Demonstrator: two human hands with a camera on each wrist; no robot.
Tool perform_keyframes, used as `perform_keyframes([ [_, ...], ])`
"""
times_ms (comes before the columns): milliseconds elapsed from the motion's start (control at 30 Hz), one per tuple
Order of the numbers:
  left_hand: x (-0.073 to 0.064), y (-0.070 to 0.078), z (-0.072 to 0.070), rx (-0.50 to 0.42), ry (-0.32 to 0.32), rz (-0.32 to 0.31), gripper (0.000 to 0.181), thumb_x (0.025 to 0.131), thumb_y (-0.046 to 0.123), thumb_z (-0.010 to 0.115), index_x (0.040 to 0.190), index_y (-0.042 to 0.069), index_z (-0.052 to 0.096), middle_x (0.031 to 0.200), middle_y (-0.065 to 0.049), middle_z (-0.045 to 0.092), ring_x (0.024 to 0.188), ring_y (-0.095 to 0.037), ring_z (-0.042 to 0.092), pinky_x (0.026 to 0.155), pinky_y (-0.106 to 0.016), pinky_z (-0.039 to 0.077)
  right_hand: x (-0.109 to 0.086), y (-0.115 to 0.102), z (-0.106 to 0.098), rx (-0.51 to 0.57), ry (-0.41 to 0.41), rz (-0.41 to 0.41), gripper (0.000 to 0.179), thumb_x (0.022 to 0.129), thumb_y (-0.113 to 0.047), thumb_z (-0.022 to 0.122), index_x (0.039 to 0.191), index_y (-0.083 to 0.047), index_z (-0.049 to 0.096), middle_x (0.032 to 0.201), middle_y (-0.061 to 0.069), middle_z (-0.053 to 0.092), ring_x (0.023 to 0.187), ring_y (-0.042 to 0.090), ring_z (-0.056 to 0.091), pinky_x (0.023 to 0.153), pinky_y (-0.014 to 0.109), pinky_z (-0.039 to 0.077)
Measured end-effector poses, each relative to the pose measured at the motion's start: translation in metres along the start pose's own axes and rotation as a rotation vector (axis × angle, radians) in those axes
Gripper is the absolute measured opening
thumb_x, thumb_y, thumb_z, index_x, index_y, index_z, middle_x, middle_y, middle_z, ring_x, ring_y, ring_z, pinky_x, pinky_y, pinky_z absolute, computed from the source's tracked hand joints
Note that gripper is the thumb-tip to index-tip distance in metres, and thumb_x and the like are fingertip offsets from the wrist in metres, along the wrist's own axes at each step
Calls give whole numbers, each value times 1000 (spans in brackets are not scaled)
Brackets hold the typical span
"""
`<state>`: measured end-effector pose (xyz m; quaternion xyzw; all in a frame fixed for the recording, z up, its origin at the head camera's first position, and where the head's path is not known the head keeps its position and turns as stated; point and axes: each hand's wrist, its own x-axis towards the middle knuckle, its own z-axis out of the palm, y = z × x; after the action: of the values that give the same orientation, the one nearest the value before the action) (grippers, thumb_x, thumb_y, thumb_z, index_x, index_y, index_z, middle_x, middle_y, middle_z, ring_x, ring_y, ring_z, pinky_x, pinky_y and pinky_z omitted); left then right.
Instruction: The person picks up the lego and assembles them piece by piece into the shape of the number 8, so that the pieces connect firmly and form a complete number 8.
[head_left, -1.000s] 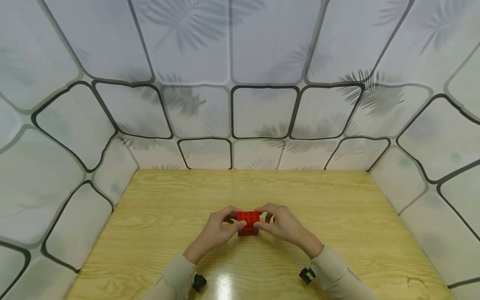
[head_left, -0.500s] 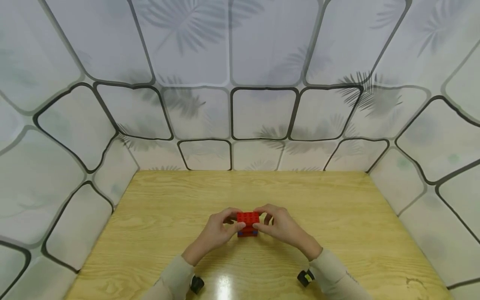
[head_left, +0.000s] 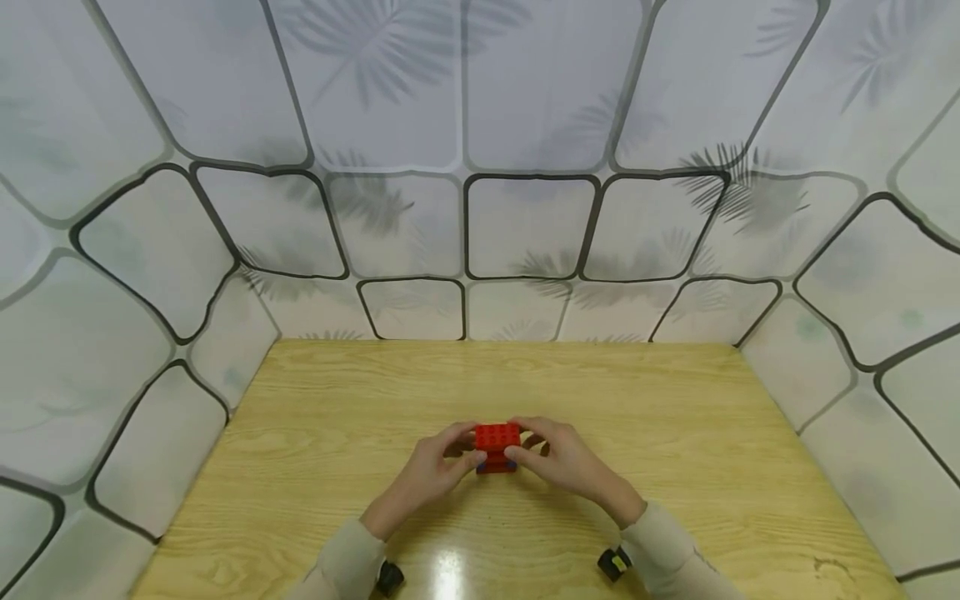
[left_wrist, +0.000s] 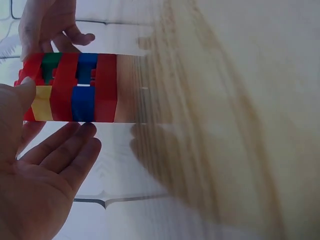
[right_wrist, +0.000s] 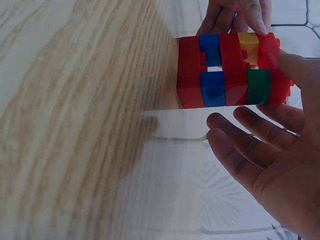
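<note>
A stack of toy building bricks stands upright on the table in front of me. Its top red brick (head_left: 497, 434) shows rows of studs. Below it, a yellow brick (left_wrist: 42, 104) and a green brick (right_wrist: 258, 87) sit apart, over a middle red brick (left_wrist: 65, 90). Two blue bricks, one a near blue brick (left_wrist: 83, 105), stand on the bottom red brick (left_wrist: 106, 89). My left hand (head_left: 429, 468) pinches the top red brick at its left end between thumb and forefinger. At the right end, my right hand (head_left: 566, 461) pinches it likewise. The other fingers of both hands are off the bricks.
The wood-grain table (head_left: 360, 383) reaches back to a patterned curtain (head_left: 525, 225), which also rises along the left and right sides. A dark wrist camera (head_left: 615, 564) hangs under the right sleeve, another device (head_left: 389, 577) under the left.
Both hands have shifted slightly toward me, thumbs a little lower on the top red brick's near side. The brick stack stays in the same place.
</note>
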<state>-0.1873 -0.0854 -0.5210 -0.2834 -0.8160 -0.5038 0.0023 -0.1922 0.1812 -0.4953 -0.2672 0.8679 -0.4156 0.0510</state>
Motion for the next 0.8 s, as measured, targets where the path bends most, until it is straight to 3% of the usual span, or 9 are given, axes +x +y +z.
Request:
perform_keyframes([
  [300,-8,0,2,-15,-29,-103,48,109,31,60,151,8,54,132,-20,72,118,-32,74,100,-43,59,-3,4,5,71,-54,61,58,112,-38,53,153,1,50,147,21,62,115,34,75,91,44,63],
  [600,-10,0,4,-10,-29,-129,48,113,34,50,154,9,51,138,-26,67,125,-38,69,100,-53,58,-5,6,8,82,-56,65,56,115,-33,43,154,6,46,124,21,74,80,22,73,69,26,57],
  [800,-8,3,4,10,-18,-134,48,113,34,50,153,8,52,136,-24,68,123,-37,71,99,-53,58,-4,5,9,70,-52,48,53,116,-33,39,155,1,48,129,18,73,86,23,72,75,27,57],
])
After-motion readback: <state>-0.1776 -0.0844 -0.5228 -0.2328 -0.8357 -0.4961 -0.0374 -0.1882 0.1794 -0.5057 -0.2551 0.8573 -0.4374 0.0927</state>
